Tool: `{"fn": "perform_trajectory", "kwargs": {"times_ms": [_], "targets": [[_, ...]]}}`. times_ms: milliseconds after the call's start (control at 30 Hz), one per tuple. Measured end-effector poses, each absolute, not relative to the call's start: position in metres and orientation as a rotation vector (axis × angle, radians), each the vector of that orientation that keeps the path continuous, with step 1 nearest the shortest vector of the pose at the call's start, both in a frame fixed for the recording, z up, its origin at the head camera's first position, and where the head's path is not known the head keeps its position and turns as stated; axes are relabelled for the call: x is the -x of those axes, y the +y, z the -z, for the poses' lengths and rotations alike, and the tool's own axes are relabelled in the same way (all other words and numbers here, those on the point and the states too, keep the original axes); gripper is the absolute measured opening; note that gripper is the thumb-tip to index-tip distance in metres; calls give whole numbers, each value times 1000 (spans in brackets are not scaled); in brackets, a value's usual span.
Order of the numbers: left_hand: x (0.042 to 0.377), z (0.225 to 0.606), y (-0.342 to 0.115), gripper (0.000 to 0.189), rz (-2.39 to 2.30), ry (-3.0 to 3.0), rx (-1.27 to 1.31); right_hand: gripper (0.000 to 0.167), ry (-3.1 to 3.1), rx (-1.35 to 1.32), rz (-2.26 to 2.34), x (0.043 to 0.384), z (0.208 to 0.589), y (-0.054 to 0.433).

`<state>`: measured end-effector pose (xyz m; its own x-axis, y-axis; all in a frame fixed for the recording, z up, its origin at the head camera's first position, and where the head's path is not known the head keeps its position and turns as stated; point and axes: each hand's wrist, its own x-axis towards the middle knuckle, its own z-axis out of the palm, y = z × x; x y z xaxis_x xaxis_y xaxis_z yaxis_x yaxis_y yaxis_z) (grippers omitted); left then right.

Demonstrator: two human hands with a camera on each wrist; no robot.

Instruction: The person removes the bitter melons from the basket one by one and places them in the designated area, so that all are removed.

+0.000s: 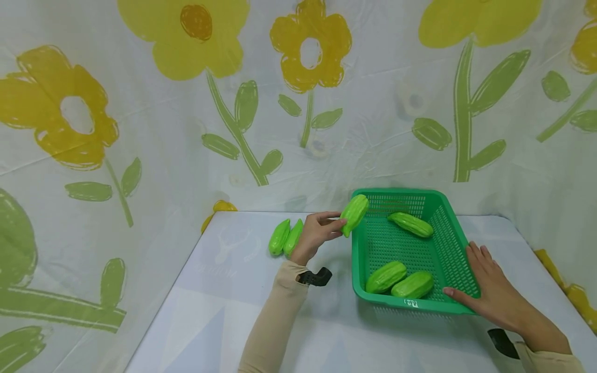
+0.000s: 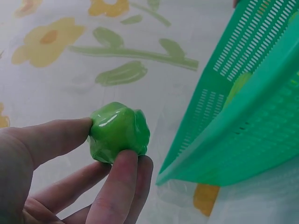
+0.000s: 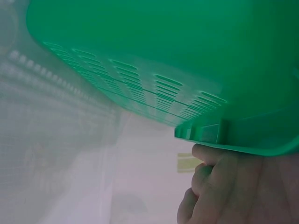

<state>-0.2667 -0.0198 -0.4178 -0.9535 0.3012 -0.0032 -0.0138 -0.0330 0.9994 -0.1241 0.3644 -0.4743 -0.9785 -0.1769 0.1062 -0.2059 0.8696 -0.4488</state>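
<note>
My left hand (image 1: 317, 233) pinches a bright green ridged gourd (image 1: 355, 212) between thumb and fingertips, tilted, just at the left rim of a green plastic basket (image 1: 356, 259). In the left wrist view one rounded end of the gourd (image 2: 117, 133) faces the camera. Inside the basket lie three similar gourds: one at the back (image 1: 411, 225) and two at the front, a left one (image 1: 386, 277) and a right one (image 1: 413, 285). My right hand (image 1: 501, 295) holds the basket's right front corner, thumb over the rim and fingers along the outside.
Two more green gourds, one on the left (image 1: 279, 238) and one beside it (image 1: 294, 237), lie on the white table (image 1: 224, 311), the second partly hidden by my left hand. A flower-printed curtain (image 1: 373, 103) hangs behind and around the table.
</note>
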Motion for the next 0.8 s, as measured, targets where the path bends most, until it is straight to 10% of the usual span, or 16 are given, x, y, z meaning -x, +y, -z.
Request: {"fn": "perform_trajectory", "kwargs": {"times_ms": [800], "targets": [[272,431,-54,38,-2147,2090,-54,113,-2987,-294,-721,124,474,364]]}}
